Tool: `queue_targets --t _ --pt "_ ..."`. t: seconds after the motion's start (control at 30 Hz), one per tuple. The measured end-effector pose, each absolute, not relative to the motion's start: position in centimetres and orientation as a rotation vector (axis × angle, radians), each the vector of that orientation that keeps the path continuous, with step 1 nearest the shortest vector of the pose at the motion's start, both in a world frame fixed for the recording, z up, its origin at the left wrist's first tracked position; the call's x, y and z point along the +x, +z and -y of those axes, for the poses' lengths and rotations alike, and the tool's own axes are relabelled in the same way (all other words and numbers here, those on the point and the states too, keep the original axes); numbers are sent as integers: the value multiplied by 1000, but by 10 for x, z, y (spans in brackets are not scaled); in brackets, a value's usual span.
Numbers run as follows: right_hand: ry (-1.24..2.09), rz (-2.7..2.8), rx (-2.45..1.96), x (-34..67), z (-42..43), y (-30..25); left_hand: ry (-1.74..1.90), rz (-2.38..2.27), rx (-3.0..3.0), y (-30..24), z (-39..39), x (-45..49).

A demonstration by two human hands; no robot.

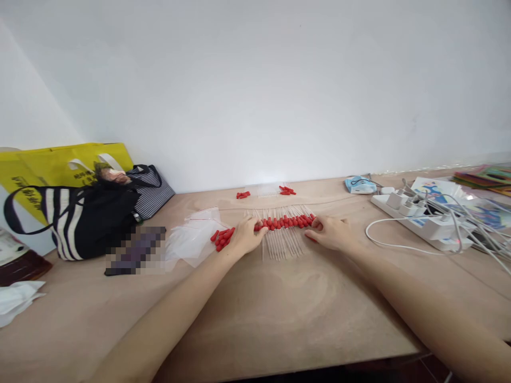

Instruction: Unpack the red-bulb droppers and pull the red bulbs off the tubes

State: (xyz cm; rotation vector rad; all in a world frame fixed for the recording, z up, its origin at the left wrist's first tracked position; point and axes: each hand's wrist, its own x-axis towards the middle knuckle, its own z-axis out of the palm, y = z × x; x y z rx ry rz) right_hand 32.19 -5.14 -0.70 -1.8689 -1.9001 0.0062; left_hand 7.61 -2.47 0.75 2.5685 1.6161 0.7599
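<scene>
A row of small red tube-shaped pieces [283, 222] lies across the wooden table, with thin pale strands [281, 247] fanning out in front of and behind it. My left hand [248, 235] is closed at the row's left end, thumb against the red pieces. At the right end my right hand [332, 232] curls its thumb and fingers about the last pieces. Just left of my left hand is a loose pile of red pieces [222, 239]. Clear plastic bags [194, 234] lie beside that pile. What my fingertips cover is partly hidden.
Toward the wall lie two small red clusters [243, 195] [287, 190]. On the left are a black bag [91, 218], a yellow bag [51, 165] and a striped pouch [149, 191]. A power strip [423, 226] with cables and a blue mask [360, 184] are on the right.
</scene>
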Motion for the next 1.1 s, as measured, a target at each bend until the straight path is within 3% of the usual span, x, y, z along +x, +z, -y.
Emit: queue_targets --t 0.4,0.6,0.7,0.9,1.1 --pt "309 1874 -1917 307 49 -6 500 -2018 2389 7 -3 95" --pt "154 1768 -1794 306 53 -10 654 -1990 2478 13 15 86" --pt "21 1774 -1569 303 54 -16 781 -1839 2619 13 36 68" --pt "-315 1994 -1117 280 63 -21 1001 -1103 3229 -2 65 27" --pt "-223 2228 -919 257 77 -17 1130 -987 3309 -5 71 21"
